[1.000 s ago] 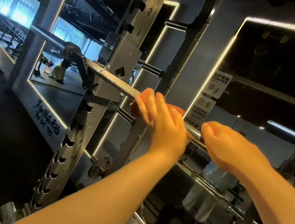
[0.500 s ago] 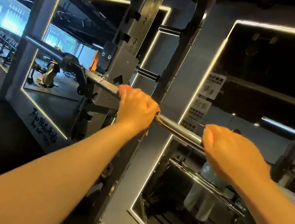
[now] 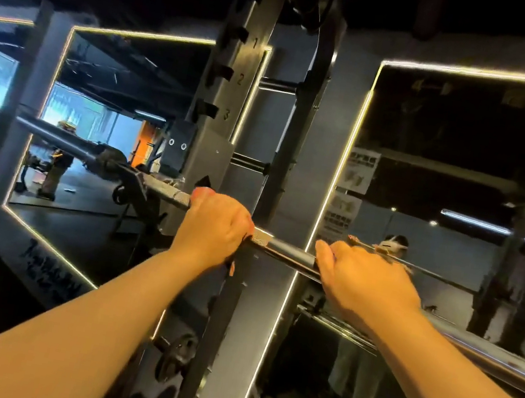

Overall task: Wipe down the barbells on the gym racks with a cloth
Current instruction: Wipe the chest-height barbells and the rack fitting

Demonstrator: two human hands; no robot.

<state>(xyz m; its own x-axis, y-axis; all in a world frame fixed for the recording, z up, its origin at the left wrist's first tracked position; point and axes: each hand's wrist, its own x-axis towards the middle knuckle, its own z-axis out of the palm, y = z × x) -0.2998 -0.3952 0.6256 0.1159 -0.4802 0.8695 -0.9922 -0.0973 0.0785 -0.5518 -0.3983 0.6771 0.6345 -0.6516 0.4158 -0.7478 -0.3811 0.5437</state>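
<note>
A steel barbell (image 3: 287, 251) lies across the hook of a grey numbered rack upright (image 3: 226, 95), running from upper left to lower right. My left hand (image 3: 214, 229) is wrapped round the bar just right of the upright, with a reddish cloth (image 3: 201, 192) showing past its fingers and a scrap hanging under the palm. My right hand (image 3: 368, 282) grips the bar further right, fingers curled over it. The bar's sleeve (image 3: 53, 134) sticks out to the left of the rack.
Mirrors with lit frames (image 3: 344, 178) line the wall behind the rack and reflect the person. Storage pegs (image 3: 249, 163) jut from the rear upright. A weight plate (image 3: 176, 354) hangs low on the rack. Dark floor spreads at the left.
My left hand slid left along the bar with the cloth, from beside my right hand to the rack upright. My right hand kept its grip in place.
</note>
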